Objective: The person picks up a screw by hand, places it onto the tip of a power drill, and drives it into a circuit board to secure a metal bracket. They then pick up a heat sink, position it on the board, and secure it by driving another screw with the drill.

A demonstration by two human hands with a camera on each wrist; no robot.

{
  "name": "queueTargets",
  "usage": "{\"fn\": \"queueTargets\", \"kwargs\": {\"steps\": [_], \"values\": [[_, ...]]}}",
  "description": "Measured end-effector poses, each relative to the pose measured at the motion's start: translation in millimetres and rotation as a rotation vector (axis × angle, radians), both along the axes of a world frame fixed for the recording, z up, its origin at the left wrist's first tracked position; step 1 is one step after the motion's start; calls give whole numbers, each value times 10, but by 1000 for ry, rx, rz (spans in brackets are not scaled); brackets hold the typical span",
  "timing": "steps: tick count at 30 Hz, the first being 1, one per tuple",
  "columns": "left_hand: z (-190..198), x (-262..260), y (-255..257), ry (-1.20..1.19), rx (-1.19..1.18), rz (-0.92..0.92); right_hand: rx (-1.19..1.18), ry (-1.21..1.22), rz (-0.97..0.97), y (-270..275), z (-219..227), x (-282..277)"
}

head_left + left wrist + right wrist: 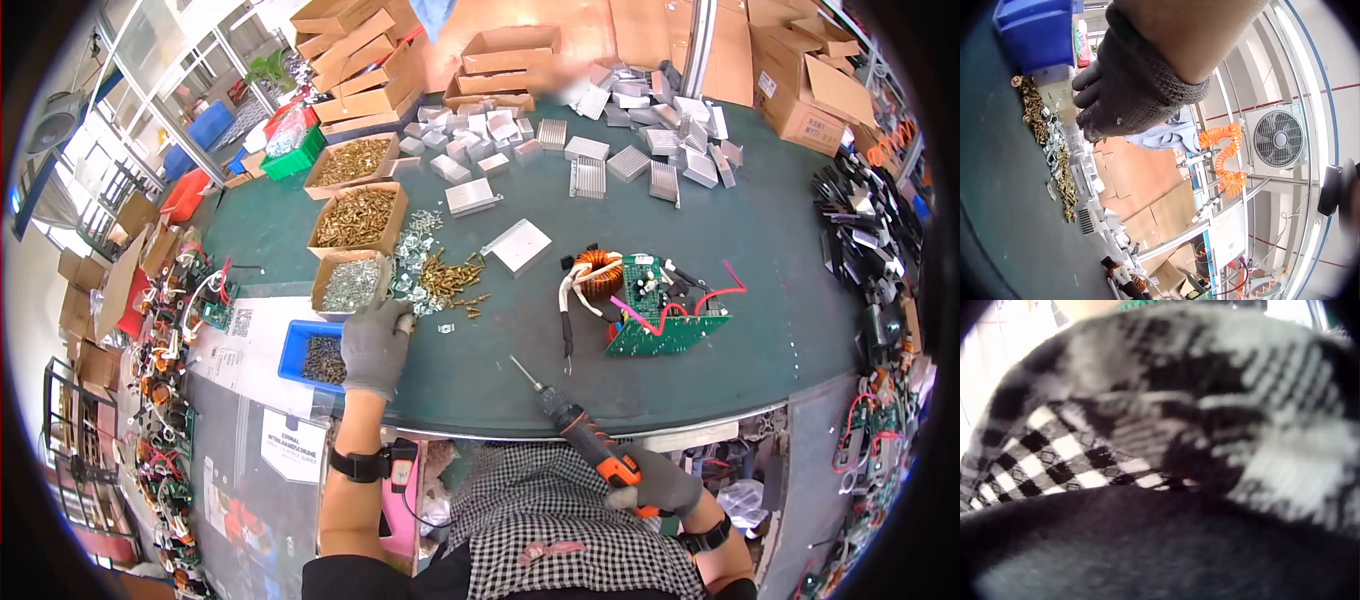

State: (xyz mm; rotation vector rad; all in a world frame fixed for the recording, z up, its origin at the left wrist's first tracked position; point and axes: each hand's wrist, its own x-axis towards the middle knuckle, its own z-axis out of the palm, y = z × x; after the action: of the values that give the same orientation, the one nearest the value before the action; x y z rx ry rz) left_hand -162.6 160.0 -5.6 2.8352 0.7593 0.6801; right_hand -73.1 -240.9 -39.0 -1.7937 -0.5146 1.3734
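Note:
My left hand (375, 350), in a dark grey glove, is over the near side of a cardboard box of small silver parts (352, 284), next to a blue bin (290, 352) of dark screws (323, 358). In the left wrist view, the gloved fingers (1088, 94) are slightly bent, with nothing visible between them. At the front edge, my right hand (662, 482) grips an orange-and-black power screwdriver (590, 440), its bit pointing up and left over the table. A green circuit board (668, 338) with a copper coil (598, 274) lies further right. The right wrist view shows mostly blurred checked cloth (1054, 456).
Loose brass screws (450, 280) and silver clips (408, 262) lie beside boxes of brass parts (355, 218). A flat metal plate (518, 246) sits mid-table. Many finned heat sinks (588, 178) cover the back. Circuit boards (190, 330) line the left side.

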Motion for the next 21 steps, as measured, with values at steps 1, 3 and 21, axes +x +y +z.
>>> {"fn": "queueTargets", "kwargs": {"steps": [1, 3, 21], "values": [[-60, 27, -22, 21, 16, 28, -6, 60, -24, -9, 8, 5], [-153, 20, -103, 96, 147, 96, -36, 36, -21, -44, -15, -5], [-211, 142, 46, 412, 84, 176, 10, -42, 53, -36, -24, -25]]}}
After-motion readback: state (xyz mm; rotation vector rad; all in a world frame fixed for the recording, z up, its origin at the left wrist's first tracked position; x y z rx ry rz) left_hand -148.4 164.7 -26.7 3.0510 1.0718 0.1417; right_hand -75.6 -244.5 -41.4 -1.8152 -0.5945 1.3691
